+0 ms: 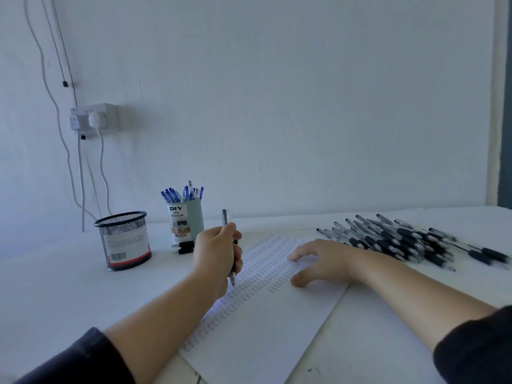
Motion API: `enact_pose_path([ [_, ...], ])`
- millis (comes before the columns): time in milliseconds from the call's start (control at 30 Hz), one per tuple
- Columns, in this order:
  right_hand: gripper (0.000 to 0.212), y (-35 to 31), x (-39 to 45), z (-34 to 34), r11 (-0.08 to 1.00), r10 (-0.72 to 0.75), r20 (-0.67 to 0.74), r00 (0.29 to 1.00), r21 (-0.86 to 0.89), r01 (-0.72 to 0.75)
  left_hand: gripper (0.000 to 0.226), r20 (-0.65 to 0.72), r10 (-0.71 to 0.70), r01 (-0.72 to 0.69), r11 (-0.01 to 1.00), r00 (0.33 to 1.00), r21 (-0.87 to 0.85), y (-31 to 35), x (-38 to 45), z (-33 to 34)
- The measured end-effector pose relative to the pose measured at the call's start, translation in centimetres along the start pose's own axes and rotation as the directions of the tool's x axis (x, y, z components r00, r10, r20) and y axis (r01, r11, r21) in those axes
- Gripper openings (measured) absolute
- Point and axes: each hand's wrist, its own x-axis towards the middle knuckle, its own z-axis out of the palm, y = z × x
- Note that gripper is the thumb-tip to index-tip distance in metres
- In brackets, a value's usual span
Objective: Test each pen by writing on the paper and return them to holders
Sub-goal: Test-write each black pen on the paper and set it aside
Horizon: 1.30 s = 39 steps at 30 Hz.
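The words "DIY DESK ORGANIZER" could be read on the label of the pale teal holder (186,220), in which blue pens (182,193) stood upright. A barcode sticker was seen on the black mesh holder (123,239) to its left; its text could not be read. Rows of small pen marks, too small to read, covered the paper (266,306) on the white table (55,286). A slim pen (228,245) with a dark grip and a clear barrel was gripped in the curled fingers of the left hand (217,254); its long axis stood near upright, tip down at the paper. The right hand (318,261) was laid on the sheet, fingers spread and relaxed. A pile of black-gripped pens (401,239) lay at the right.
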Motion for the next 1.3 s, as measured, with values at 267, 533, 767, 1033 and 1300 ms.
enact_pose_path([
  [267, 0.046, -0.4, -0.5, -0.2, 0.999, -0.027, -0.006, 1.000, -0.032, 0.027, 0.034, -0.102, 0.026, -0.024, 0.999, 0.994, 0.022, -0.5, 1.0, -0.2],
  [533, 0.037, -1.5, -0.4, 0.2, 0.969, -0.142, -0.139, 0.980, 0.183, 0.166, 0.032, 0.040, 0.073, -0.073, 0.997, 0.997, 0.003, -0.6, 0.3, 0.1],
  [767, 0.013, -2.7, -0.8, 0.4, 0.954, -0.265, -0.224, 0.938, 0.082, 0.289, 0.021, 0.122, 0.077, -0.063, 0.992, 0.990, -0.112, -0.4, 0.0, 0.4],
  [1033, 0.012, -1.0, -0.2, -1.3, 0.993, -0.116, -0.448, 0.886, -0.034, 0.113, 0.029, 0.148, 0.001, -0.011, 0.998, 0.989, 0.068, -0.7, 0.3, 0.4],
  [1300, 0.002, 3.3, -1.4, -4.6, 0.842, 0.352, -0.706, 0.614, -0.046, -0.537, 0.021, 0.147, -0.037, 0.014, 0.988, 0.988, 0.155, -0.8, 0.6, 0.4],
])
